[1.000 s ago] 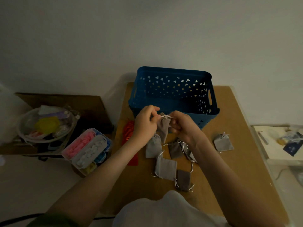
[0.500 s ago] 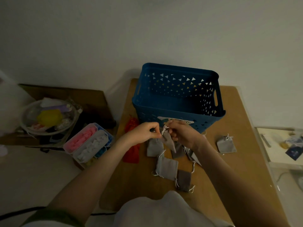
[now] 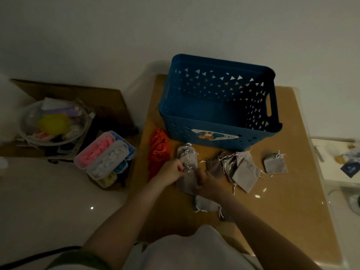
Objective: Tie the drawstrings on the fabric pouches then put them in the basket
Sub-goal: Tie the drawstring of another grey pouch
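A blue plastic basket (image 3: 218, 131) stands at the back of the brown table (image 3: 288, 201). Several grey drawstring pouches lie in front of it. My left hand (image 3: 171, 171) pinches the white drawstring at the neck of one grey pouch (image 3: 188, 182) lying flat on the table. My right hand (image 3: 209, 185) rests on the same pouch and grips its right side. Another grey pouch (image 3: 188, 155) lies just behind it. More grey pouches (image 3: 244, 175) are piled to the right, and one (image 3: 275, 165) lies apart. One grey pouch (image 3: 206, 204) lies under my right wrist.
Red pouches (image 3: 158, 152) lie at the table's left edge beside the basket. Left of the table, on the floor, are a compartment box (image 3: 105, 158) of coloured pieces and a clear bowl (image 3: 52, 121) of items on cardboard. A low white stand (image 3: 339, 158) is at the right.
Both hands have come down from in front of the basket to the table. The pouch held up before is no longer in them. They now hold a pouch lying flat.
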